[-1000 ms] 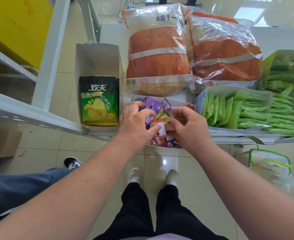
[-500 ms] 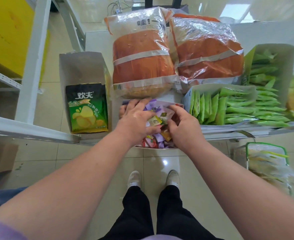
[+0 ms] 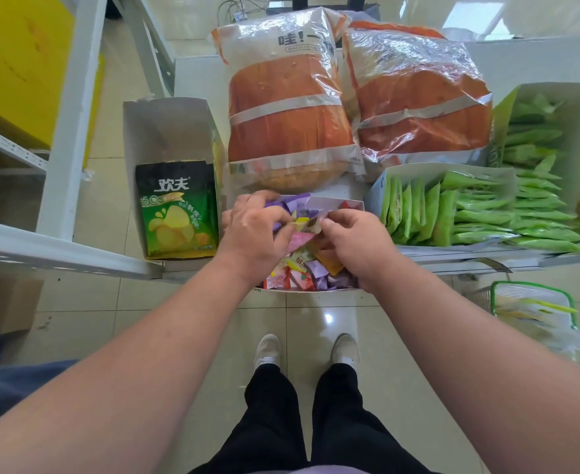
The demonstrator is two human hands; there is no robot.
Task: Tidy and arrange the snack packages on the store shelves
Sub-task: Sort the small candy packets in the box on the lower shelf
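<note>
**Desk:** Where is the stock you're working on?

**Operator:** The small candy packets [image 3: 302,268], mixed purple, red, yellow and orange, lie heaped in an open white carton [image 3: 350,205] at the shelf's front edge [image 3: 76,258], dead centre of my view. My left hand [image 3: 250,234] curls over the pile's left side, fingers bent onto a few wrappers. My right hand [image 3: 353,241] pinches a packet near the middle of the heap, fingers closed around it. How many each hand has hold of, I cannot tell.

**Desk:** What does the step want?

**Operator:** I judge it wants small handfuls, laid flat and facing one way, pressed gently so wrappers don't crease or spill over the carton's front lip. At nine o'clock from the carton stands a green chip bag [image 3: 179,213] in its own box; at three o'clock, upright green sachets [image 3: 418,210]. At twelve o'clock two big orange bags [image 3: 288,107] lean close, so I keep my knuckles low and clear of them.
</note>
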